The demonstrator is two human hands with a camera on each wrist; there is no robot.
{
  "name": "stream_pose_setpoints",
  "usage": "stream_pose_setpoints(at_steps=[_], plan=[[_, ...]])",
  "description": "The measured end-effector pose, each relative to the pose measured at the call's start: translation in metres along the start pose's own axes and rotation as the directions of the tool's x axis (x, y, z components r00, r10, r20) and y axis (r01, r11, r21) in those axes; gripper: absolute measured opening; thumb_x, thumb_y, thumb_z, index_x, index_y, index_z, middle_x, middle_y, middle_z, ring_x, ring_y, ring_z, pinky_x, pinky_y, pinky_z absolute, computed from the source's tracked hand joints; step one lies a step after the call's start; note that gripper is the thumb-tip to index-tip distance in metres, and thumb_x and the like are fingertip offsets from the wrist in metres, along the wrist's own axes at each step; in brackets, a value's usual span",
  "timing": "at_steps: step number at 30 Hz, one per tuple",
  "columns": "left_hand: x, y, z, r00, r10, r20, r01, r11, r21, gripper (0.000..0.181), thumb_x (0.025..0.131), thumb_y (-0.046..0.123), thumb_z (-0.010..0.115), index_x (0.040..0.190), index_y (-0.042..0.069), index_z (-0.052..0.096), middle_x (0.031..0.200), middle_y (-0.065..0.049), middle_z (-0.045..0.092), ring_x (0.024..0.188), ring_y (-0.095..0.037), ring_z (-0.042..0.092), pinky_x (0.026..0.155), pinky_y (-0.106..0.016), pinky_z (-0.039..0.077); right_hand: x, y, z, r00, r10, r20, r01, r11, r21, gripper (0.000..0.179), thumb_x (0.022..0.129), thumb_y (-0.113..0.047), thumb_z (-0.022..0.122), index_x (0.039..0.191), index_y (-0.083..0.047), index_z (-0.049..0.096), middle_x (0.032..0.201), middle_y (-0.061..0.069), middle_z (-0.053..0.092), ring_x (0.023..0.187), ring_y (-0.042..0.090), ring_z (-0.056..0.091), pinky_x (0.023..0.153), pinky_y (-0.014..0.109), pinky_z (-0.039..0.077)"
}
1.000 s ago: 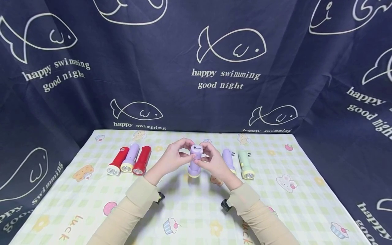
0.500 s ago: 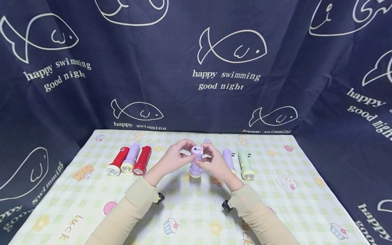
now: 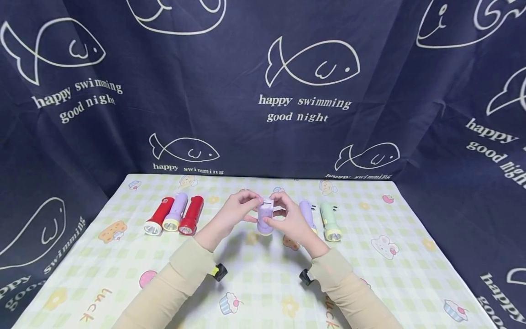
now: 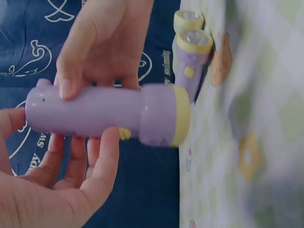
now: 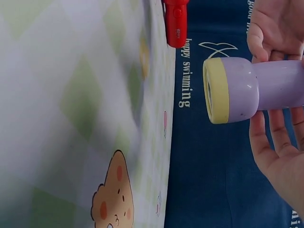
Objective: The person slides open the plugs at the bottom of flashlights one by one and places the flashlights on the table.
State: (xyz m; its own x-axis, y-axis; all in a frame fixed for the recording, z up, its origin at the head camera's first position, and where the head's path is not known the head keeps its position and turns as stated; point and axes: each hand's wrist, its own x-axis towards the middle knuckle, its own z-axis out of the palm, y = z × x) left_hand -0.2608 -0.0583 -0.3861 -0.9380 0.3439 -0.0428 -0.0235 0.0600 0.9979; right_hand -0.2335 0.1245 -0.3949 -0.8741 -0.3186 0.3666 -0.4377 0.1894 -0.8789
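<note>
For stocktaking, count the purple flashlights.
3: one in the left hand and right hand, another between two red flashlights, a third, partly hidden, beside the green flashlight.

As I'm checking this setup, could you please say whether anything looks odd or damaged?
No damage shows, including on the held flashlight. One oddity: at right, the purple flashlight and green flashlight have plug prongs sticking out, while none show on the three flashlights at left.

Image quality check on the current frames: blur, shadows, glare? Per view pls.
Head: lettering on the curtain is legible, soft shadows on the tablecloth below the left hand and right hand; left wrist: tablecloth heavily blurred toward the right edge, purple flashlight clearer; right wrist: tablecloth soft at upper left, bear print sharper, small highlights on the purple flashlight.
</note>
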Motion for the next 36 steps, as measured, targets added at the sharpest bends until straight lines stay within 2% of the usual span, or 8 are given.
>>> stream_pose_setpoints(at_steps=[5, 9, 12, 19, 26, 31, 36], plan=[[-0.001, 0.004, 0.004, 0.998, -0.043, -0.041, 0.041, 0.998, -0.048, 0.026, 0.090, 0.018, 0.055, 0.103, -0.004, 0.063, 0.113, -0.009, 0.046, 0.089, -0.019, 0.058, 0.071, -0.039, 0.059, -0.002, 0.002, 0.001, 1.000, -0.004, 0.003, 0.004, 1.000, -0.008, 0.044, 0.077, 0.005, 0.071, 0.113, 0.004, 0.046, 0.110, 0.020, 0.056, 0.100, 0.026, 0.056, 0.084, 0.050, 0.052], [-0.001, 0.005, 0.005, 0.997, -0.053, -0.060, 0.050, 0.997, -0.054, 0.025, 0.089, 0.016, 0.056, 0.102, -0.004, 0.063, 0.119, -0.011, 0.044, 0.086, -0.020, 0.060, 0.070, -0.039, 0.059, -0.002, 0.002, 0.001, 1.000, 0.002, 0.001, -0.002, 1.000, 0.003, 0.044, 0.077, 0.005, 0.071, 0.113, 0.005, 0.047, 0.110, 0.021, 0.056, 0.100, 0.031, 0.056, 0.085, 0.057, 0.049], [-0.002, 0.005, 0.006, 0.997, -0.052, -0.065, 0.049, 0.998, -0.041, 0.023, 0.089, 0.016, 0.057, 0.100, -0.003, 0.063, 0.119, -0.011, 0.045, 0.086, -0.020, 0.061, 0.069, -0.038, 0.059, -0.002, 0.003, 0.002, 1.000, 0.005, 0.002, -0.005, 1.000, 0.007, 0.044, 0.077, 0.005, 0.071, 0.113, 0.005, 0.046, 0.110, 0.022, 0.056, 0.101, 0.034, 0.055, 0.085, 0.057, 0.049], [-0.004, 0.008, 0.008, 0.996, -0.041, -0.080, 0.039, 0.999, -0.024, 0.021, 0.088, 0.016, 0.059, 0.097, -0.002, 0.063, 0.118, -0.011, 0.046, 0.085, -0.021, 0.063, 0.068, -0.039, 0.059, -0.002, 0.002, 0.002, 1.000, 0.001, -0.004, -0.001, 1.000, 0.014, 0.044, 0.076, 0.007, 0.071, 0.113, 0.006, 0.047, 0.109, 0.022, 0.056, 0.101, 0.037, 0.056, 0.084, 0.052, 0.051], [-0.007, 0.012, 0.011, 0.995, -0.015, -0.100, 0.018, 1.000, 0.021, 0.022, 0.089, 0.016, 0.059, 0.100, -0.002, 0.065, 0.111, -0.010, 0.050, 0.086, -0.019, 0.061, 0.071, -0.043, 0.058, -0.002, 0.003, -0.001, 1.000, 0.018, -0.019, -0.017, 0.999, 0.038, 0.045, 0.076, 0.007, 0.072, 0.114, 0.006, 0.048, 0.107, 0.023, 0.058, 0.098, 0.032, 0.057, 0.084, 0.055, 0.050], [-0.006, 0.010, 0.012, 0.991, 0.032, -0.133, -0.021, 0.997, 0.078, 0.018, 0.087, 0.013, 0.061, 0.096, -0.001, 0.068, 0.103, -0.009, 0.053, 0.080, -0.015, 0.060, 0.073, -0.037, 0.057, -0.002, 0.004, -0.002, 1.000, 0.011, -0.022, -0.011, 1.000, 0.019, 0.044, 0.076, 0.006, 0.072, 0.113, 0.005, 0.050, 0.108, 0.022, 0.059, 0.100, 0.035, 0.057, 0.084, 0.051, 0.052], [-0.006, 0.010, 0.013, 0.990, 0.040, -0.135, -0.034, 0.998, 0.049, 0.017, 0.086, 0.010, 0.061, 0.095, -0.003, 0.067, 0.102, -0.011, 0.053, 0.075, -0.014, 0.062, 0.073, -0.033, 0.058, -0.002, 0.005, -0.003, 1.000, 0.009, -0.020, -0.009, 1.000, 0.024, 0.043, 0.076, 0.006, 0.072, 0.114, 0.005, 0.050, 0.107, 0.022, 0.059, 0.101, 0.038, 0.057, 0.084, 0.051, 0.052]])
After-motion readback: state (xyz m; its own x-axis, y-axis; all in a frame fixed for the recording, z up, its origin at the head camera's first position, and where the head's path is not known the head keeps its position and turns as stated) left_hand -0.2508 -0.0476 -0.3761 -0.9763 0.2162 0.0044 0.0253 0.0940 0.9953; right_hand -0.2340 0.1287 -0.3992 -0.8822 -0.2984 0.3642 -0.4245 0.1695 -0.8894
